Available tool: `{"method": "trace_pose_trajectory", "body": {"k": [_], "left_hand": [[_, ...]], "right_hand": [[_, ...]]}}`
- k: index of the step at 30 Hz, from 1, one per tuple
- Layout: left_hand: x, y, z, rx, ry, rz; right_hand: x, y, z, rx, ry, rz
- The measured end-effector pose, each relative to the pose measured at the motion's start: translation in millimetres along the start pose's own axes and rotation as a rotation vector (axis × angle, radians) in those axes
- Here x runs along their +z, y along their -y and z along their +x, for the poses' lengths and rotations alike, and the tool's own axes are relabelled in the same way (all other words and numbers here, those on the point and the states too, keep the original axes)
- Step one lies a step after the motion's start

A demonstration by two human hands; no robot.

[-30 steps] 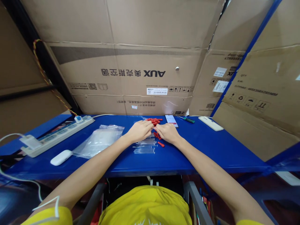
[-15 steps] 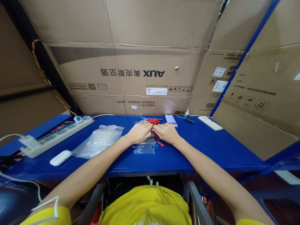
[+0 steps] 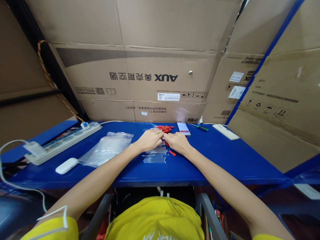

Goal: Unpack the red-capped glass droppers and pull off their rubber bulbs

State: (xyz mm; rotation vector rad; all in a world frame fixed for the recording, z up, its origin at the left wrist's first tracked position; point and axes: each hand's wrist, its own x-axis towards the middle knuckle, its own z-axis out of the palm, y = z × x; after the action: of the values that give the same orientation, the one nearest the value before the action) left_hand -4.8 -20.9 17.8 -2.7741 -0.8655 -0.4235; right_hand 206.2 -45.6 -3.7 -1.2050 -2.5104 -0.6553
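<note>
My left hand and my right hand meet fingertip to fingertip over the middle of the blue table. Both are closed in a pinch, and whatever lies between their fingers is hidden. Below my left hand, several thin clear glass dropper tubes lie roughly parallel. Just beyond the hands is a pile of red rubber bulbs, with clear tubes beside it. One loose red bulb rests close below my right hand, and more red shows partly covered between the hands.
Clear plastic bags and a white case lie left, before a power strip. A phone, a green screwdriver and a white power bank lie along the back right. Cardboard walls the table.
The whole view has shifted slightly to the right. Both hands stay pinched together at the same spot, with little visible change in the tubes and bulbs.
</note>
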Motion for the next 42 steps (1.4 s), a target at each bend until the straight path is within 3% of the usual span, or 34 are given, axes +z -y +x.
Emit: {"method": "trace_pose_trajectory", "body": {"k": [10, 20, 27, 32, 42], "left_hand": [[-2.3, -0.1, 1.4, 0.007, -0.004, 0.015], [-2.3, 4.8, -3.1, 0.012, -0.116, 0.012], [-2.9, 12.4, -3.8, 0.064, -0.16, 0.114], [-2.2, 3.7, -3.2, 0.07, -0.198, 0.223], [1.1, -7.2, 2.4, 0.073, -0.08, 0.165]], "right_hand": [[0.6, 2.1, 0.5, 0.026, 0.02, 0.011], [0.7, -9.9, -0.8, 0.1, -0.019, 0.025], [-3.2, -15.9, -3.0, 0.122, 0.017, 0.111], [-3.5, -10.2, -1.3, 0.151, 0.027, 0.112], [-2.9, -6.3, -1.7, 0.126, 0.071, 0.084]]}}
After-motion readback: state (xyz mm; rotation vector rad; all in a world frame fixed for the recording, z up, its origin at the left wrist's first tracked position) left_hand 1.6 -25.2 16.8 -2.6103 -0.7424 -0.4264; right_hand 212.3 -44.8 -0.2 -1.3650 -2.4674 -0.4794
